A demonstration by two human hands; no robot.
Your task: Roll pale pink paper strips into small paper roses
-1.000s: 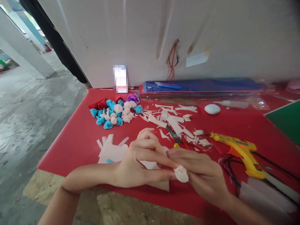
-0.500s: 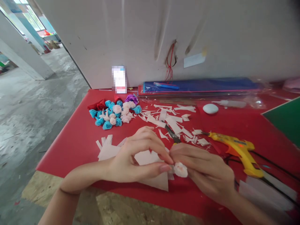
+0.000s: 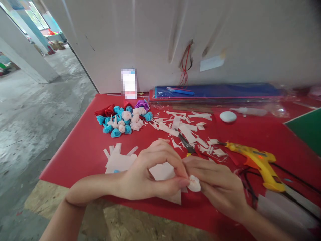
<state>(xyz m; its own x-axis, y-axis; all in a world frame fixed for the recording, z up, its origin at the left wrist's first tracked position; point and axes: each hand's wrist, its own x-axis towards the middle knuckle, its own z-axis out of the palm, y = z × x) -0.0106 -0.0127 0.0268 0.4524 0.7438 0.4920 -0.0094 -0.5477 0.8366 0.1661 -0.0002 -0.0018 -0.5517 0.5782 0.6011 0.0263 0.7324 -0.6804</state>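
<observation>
A small pale paper flower (image 3: 194, 183) is held between my two hands, above the front part of the red table. The thumb and forefinger of my left hand (image 3: 160, 172) pinch its left edge. My right hand (image 3: 218, 182) is closed round it from the right, and its fingertips are partly hidden behind the flower. Under my left hand lie sheets and strips of pale paper (image 3: 120, 163). Just beyond my right hand rest scissors (image 3: 185, 143), their handles mostly covered by the hand.
Finished blue, pink, red and purple paper flowers (image 3: 115, 133) cluster at the back left. White paper scraps (image 3: 187, 132) litter the middle. A yellow glue gun (image 3: 260, 160) with a black cord lies to the right. Behind are a white oval object (image 3: 228, 116), wrapped blue sheets (image 3: 220, 91) and an upright phone (image 3: 129, 83).
My left thumb and forefinger have moved slightly right and closed on the flower's edge. The right hand keeps its hold. The whole view has shifted a little.
</observation>
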